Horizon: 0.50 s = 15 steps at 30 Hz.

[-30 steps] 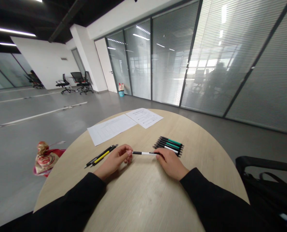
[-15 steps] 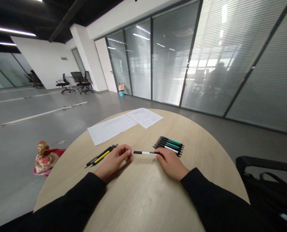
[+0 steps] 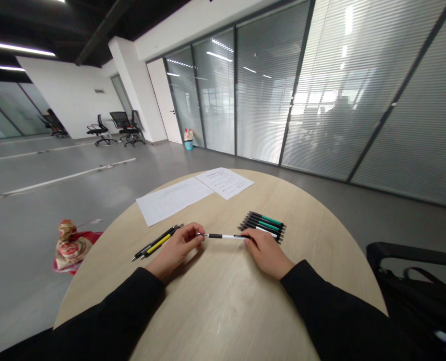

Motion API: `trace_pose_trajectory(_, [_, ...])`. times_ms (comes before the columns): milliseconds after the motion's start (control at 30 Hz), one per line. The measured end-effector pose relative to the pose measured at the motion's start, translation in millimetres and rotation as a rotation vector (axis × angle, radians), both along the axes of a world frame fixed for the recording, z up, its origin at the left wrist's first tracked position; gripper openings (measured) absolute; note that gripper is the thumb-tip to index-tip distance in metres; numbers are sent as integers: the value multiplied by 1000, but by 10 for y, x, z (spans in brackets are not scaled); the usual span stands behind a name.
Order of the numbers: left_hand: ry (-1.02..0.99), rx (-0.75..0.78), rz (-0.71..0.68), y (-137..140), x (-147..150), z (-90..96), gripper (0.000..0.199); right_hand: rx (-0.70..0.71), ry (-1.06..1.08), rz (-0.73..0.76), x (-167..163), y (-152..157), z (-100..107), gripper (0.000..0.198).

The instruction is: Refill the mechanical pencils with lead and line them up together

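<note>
A white-and-black pen lies level between my two hands, just above the table. My left hand is closed in a pinch at the pen's tip end, where a small dark tip shows by the fingers. At the other end, my right hand grips the pen between thumb and fingers. Several pens in black, green and white form a neat row right behind my right hand, which hides part of them. Beside my left hand lie a yellow-and-black pen and dark pens.
All this is on a round wooden table. Two printed sheets lie at its far side, a left sheet and a right sheet. A black chair stands at the right; a patterned bag is on the floor at left.
The pen has shifted slightly to the right, and more of its tip shows by my left fingers. My left fingers have changed position a little; the right hand stays nearly still.
</note>
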State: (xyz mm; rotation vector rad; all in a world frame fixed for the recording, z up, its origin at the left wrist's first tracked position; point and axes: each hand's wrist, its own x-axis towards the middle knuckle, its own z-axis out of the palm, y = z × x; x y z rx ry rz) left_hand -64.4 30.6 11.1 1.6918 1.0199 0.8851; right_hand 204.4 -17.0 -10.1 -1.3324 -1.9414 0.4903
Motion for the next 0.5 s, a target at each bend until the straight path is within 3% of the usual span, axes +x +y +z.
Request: trace_pose_trajectory(500, [91, -5, 35, -52, 14, 56, 23, -1, 12, -2, 7, -1, 18, 21])
